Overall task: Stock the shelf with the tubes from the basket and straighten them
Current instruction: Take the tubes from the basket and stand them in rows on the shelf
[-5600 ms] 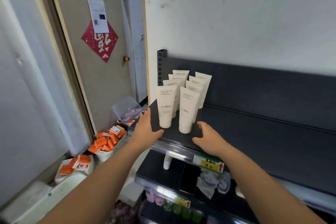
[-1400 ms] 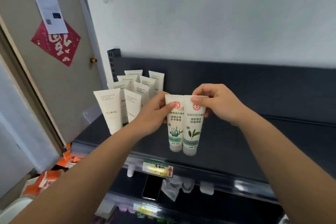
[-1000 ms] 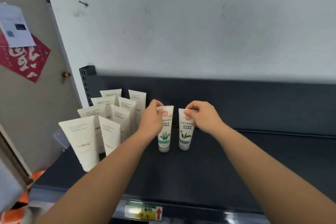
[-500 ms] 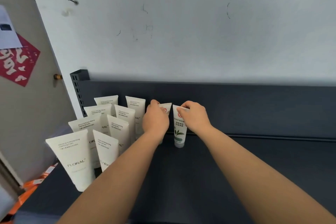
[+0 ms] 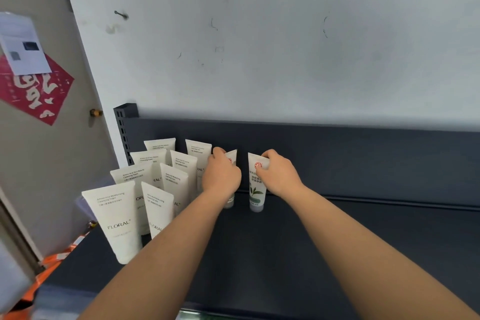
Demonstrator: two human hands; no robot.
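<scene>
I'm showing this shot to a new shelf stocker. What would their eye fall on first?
Two hands reach to the back of the dark shelf: the left hand grips a small tube, the right hand pinches the top of a leaf-printed tube beside it, both tubes standing cap-down. Left of them stands a cluster of white FLORAL tubes, and a red paper hangs on the door at far left.

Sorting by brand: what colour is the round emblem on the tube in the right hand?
Red emblem on a white tube; head view.
</scene>
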